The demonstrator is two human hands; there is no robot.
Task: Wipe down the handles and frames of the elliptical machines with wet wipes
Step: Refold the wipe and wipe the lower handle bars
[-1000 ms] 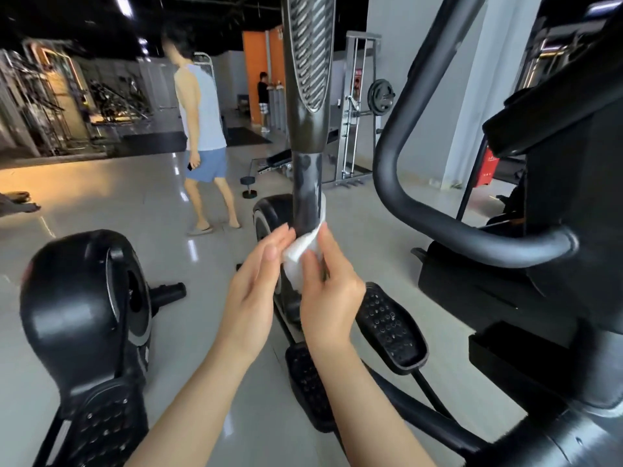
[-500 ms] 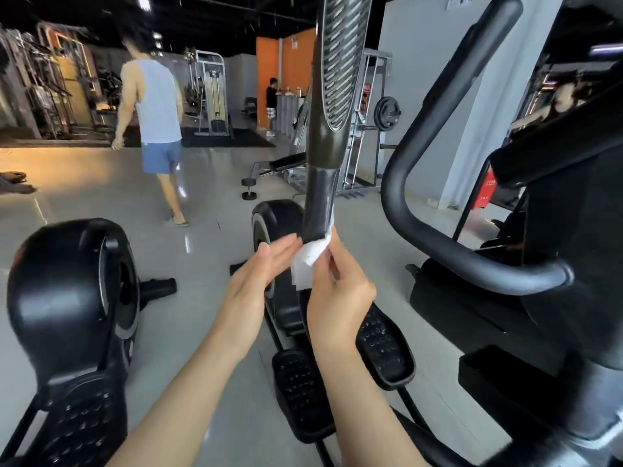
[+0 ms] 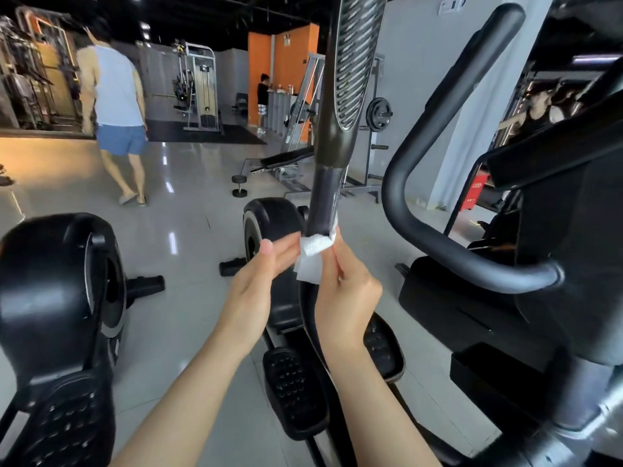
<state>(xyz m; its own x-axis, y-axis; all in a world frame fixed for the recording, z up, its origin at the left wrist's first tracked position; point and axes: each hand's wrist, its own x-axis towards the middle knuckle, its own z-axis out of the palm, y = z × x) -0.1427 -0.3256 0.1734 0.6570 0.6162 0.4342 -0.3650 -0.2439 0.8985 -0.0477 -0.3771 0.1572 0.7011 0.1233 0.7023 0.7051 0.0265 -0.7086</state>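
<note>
A white wet wipe (image 3: 313,257) is wrapped around the dark upright handle bar (image 3: 325,193) of the elliptical in front of me. My left hand (image 3: 256,291) presses the wipe from the left with flat fingers. My right hand (image 3: 347,298) pinches the wipe's right side against the bar. Above the bar, the ribbed grip (image 3: 354,59) rises out of frame. The curved black fixed handle (image 3: 435,230) loops at the right.
Black pedals (image 3: 296,389) lie below my arms. Another elliptical's flywheel housing (image 3: 57,291) stands at left. The console body (image 3: 556,264) fills the right. A person in a blue top (image 3: 118,123) walks on the glossy floor; weight benches and racks stand behind.
Both hands and the wipe have slid slightly up along the bar. The person in the background has walked further away to the left.
</note>
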